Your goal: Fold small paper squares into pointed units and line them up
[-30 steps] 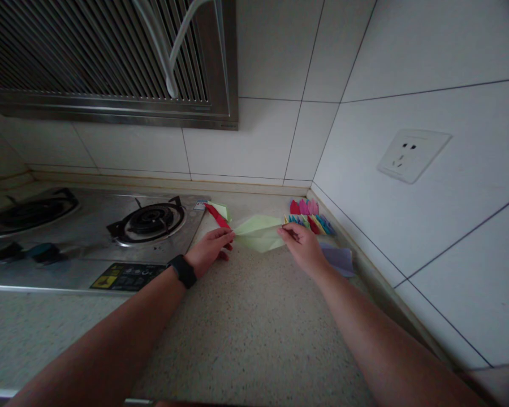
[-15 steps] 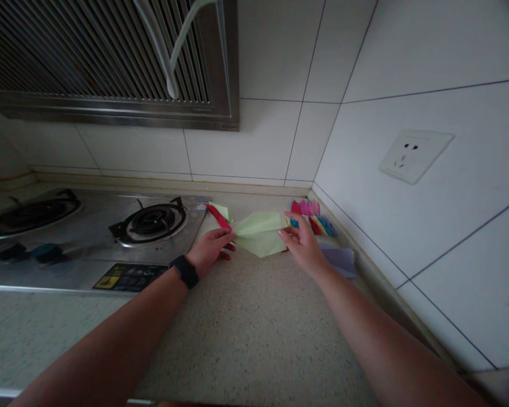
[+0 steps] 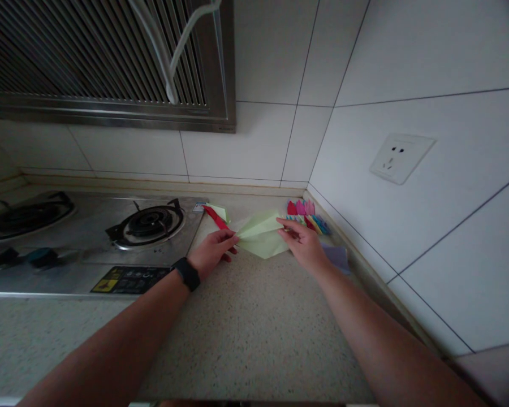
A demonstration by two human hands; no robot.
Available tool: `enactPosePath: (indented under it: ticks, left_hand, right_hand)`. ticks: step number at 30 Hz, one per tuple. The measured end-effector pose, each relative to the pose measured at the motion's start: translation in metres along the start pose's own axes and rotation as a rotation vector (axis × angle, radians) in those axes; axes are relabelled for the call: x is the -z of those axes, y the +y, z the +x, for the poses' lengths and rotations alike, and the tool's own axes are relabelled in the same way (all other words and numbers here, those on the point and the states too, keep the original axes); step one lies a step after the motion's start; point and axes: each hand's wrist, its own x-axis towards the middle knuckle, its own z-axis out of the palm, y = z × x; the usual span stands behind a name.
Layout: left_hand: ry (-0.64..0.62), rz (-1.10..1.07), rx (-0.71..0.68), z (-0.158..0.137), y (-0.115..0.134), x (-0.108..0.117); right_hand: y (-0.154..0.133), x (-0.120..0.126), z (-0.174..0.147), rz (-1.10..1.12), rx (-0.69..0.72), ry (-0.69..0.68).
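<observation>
A creased sheet of pale green paper (image 3: pixel 263 237) is stretched between my hands, just over the counter. My left hand (image 3: pixel 214 247), with a black watch at the wrist, pinches its left corner, where the paper narrows to a point. At the right edge, my right hand (image 3: pixel 303 242) grips the sheet between thumb and fingers. Just beyond the left hand lie a folded red paper strip (image 3: pixel 215 217) and a small light green folded piece (image 3: pixel 219 211). Behind the right hand are several colourful folded paper pieces (image 3: pixel 301 208), and a lilac paper sheet (image 3: pixel 336 257) is partly covered by that hand.
A gas stove (image 3: pixel 89 226) with black burners takes up the left side. Above it hangs a range hood (image 3: pixel 110 116) with a pale hose-like strip. Tiled walls meet behind the speckled counter (image 3: pixel 254 328); a socket (image 3: pixel 401 158) sits on the right wall.
The fingers of my right hand have closed down onto the green paper's right edge; the index finger was raised before. The camera view has shifted slightly.
</observation>
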Motion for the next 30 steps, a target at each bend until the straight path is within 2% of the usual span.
enactPosePath:
  ticks: [4,10,12,16,18,21,30]
  left_hand:
    - [-0.010,-0.016,0.012,0.000,0.001,-0.001]
    - [0.000,-0.088,0.040,0.000,0.003,0.003]
    - [0.001,-0.100,0.048,0.001,0.002,0.004]
    - [-0.005,-0.106,0.031,0.001,0.000,0.005]
    - [-0.005,-0.111,0.023,0.001,-0.002,0.006]
    - [-0.009,-0.113,0.023,0.002,-0.004,0.007]
    - [-0.058,-0.096,0.035,0.001,-0.003,0.007]
  right_hand:
    - [0.004,0.005,0.000,-0.031,-0.018,0.022]
    - [0.013,0.016,0.003,0.023,-0.085,0.159]
    - [0.014,0.019,0.004,0.139,-0.154,0.219]
    - [0.010,0.028,0.004,0.591,-0.303,0.317]
    - [0.008,0.035,0.004,0.752,-0.314,0.368]
    - [0.007,0.045,0.003,0.879,-0.286,0.447]
    - [0.007,0.061,-0.004,0.960,-0.228,0.375]
